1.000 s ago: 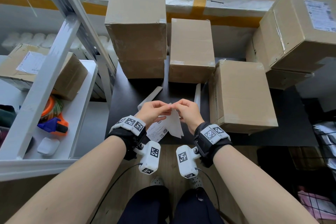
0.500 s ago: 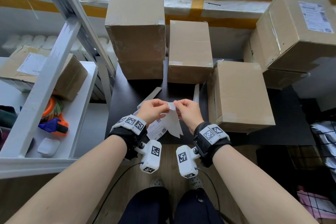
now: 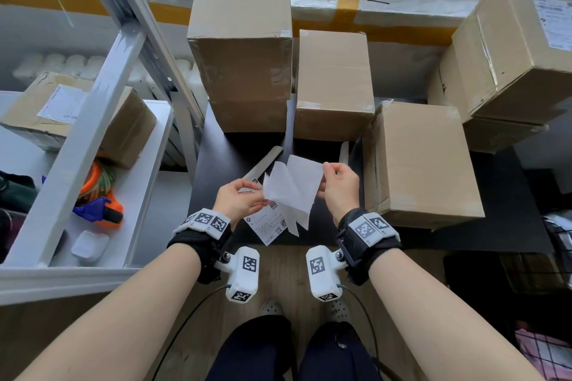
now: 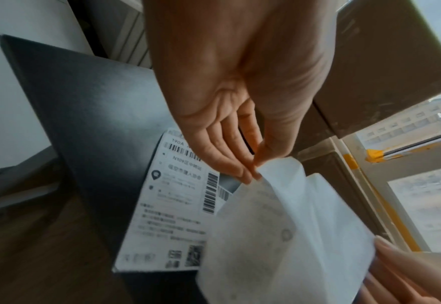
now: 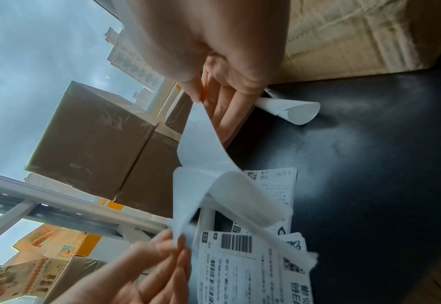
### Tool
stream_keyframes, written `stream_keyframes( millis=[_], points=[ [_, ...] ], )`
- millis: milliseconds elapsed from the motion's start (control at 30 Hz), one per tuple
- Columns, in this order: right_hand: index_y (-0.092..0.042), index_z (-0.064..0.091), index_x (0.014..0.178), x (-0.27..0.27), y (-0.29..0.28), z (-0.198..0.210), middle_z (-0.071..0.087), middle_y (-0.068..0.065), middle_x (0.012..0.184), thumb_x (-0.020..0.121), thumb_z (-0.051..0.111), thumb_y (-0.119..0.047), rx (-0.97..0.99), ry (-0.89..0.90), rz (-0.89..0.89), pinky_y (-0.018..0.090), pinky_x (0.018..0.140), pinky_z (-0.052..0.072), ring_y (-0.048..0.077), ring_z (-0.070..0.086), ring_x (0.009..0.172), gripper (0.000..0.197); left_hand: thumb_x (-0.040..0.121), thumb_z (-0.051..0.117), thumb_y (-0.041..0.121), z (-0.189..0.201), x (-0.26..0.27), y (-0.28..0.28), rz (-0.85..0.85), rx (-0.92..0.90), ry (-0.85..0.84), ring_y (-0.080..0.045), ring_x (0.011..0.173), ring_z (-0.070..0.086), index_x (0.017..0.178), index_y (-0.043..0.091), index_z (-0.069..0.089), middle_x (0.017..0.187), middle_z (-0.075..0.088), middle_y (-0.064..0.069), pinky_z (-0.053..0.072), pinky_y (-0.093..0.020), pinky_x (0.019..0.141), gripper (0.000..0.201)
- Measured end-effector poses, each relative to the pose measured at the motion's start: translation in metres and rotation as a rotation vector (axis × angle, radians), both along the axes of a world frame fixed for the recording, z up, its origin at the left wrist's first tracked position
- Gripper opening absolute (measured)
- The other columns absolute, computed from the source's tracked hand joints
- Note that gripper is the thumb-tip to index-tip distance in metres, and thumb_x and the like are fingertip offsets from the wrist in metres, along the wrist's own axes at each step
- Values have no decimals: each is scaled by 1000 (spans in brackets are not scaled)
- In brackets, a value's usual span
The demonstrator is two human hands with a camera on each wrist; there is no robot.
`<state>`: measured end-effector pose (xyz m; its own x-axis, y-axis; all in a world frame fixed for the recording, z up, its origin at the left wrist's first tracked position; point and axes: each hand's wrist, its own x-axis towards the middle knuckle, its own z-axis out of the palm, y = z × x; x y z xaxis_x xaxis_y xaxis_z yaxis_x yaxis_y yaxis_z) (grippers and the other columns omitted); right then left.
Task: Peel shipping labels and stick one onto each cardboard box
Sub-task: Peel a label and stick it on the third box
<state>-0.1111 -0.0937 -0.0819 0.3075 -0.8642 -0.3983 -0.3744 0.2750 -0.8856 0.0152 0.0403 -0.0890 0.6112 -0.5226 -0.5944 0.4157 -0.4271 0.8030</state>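
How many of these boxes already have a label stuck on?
2: the box on the left shelf and the top box of the far-right stack. Labels on hidden faces may exist.

Head cam looks down; wrist cams close, both share label (image 4: 279, 226).

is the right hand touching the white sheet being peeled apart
Touching. In the right wrist view, the right hand pinches the top edge of the white sheet between thumb and fingers; the head view shows the same pinch.
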Motion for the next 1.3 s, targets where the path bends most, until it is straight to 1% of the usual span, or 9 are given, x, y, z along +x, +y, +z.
stream_keyframes(
  millis=[133, 300, 400, 567, 667, 800, 967, 1100, 1300],
  points=[
    [-13, 51, 102, 1, -4, 0, 60, 2, 94, 99, 43, -23, 9, -20, -70, 20, 59, 52, 16, 64, 86, 13, 80, 60, -12, -15, 6, 12, -1, 61, -59, -16, 66, 66, 78, 9, 62, 78, 65, -11, 57, -22, 69, 21],
    [-14, 53, 98, 4, -15, -6, 65, 11, 100, 98, 44, -27, -104, 24, -140, 41, 72, 59, 25, 66, 92, 16, 84, 54, -12, -35, 13, 17, 53, 140, -78, -2, 46, 61, 71, 6, 66, 71, 63, -10, 53, -9, 55, 25],
    [-20, 52, 95, 5, -21, -7, 65, 11, 99, 97, 44, -32, -156, 63, -157, 51, 82, 55, 26, 64, 92, 15, 84, 52, -12, -46, 16, 18, 75, 203, -86, -7, 53, 59, 82, -3, 69, 67, 61, -8, 51, -7, 53, 20],
    [-22, 50, 95, 3, -28, 7, 63, 7, 99, 97, 43, -32, -203, 87, -181, 50, 84, 54, 25, 63, 93, 12, 80, 55, -8, -62, 22, 20, 90, 305, -113, -18, 59, 61, 71, 9, 73, 48, 63, 2, 56, -29, 80, 26],
    [-19, 53, 99, 1, -31, 16, 61, 2, 97, 98, 43, -33, -244, 123, -167, 48, 85, 54, 23, 62, 93, 17, 77, 55, -5, -65, 23, 19, 70, 334, -152, -24, 70, 63, 65, 19, 70, 59, 65, -5, 54, -34, 88, 31],
    [-15, 55, 108, -2, -30, 26, 60, -1, 100, 99, 42, -34, -275, 129, -134, 44, 86, 55, 20, 61, 95, 24, 81, 54, 3, -51, 20, 16, 53, 347, -186, -26, 68, 61, 86, 8, 73, 67, 63, -11, 55, -40, 87, 20],
    [-12, 55, 110, -2, -21, 44, 59, 0, 97, 99, 41, -33, -282, 94, -107, 40, 85, 56, 17, 60, 92, 28, 82, 48, 1, -13, 16, 11, -56, 446, -401, -32, 105, 59, 105, 14, 69, 111, 66, -14, 39, -24, 77, 34],
    [-7, 56, 108, -3, -11, 62, 54, 0, 93, 100, 41, -29, -325, 33, -78, 23, 69, 47, 9, 50, 80, 27, 80, 45, 1, 21, 10, -4, -166, 431, -519, -34, 110, 56, 120, 20, 62, 119, 62, -15, 48, -34, 85, 48],
    [-8, 58, 99, -10, 0, 82, 55, -2, 83, 99, 44, -27, -371, -25, -58, 26, 71, 40, 5, 48, 69, 23, 85, 58, 15, 66, -11, -25, -340, 214, -653, -21, 111, 60, 122, 24, 61, 127, 62, -2, 47, -29, 93, 38]
  ],
)
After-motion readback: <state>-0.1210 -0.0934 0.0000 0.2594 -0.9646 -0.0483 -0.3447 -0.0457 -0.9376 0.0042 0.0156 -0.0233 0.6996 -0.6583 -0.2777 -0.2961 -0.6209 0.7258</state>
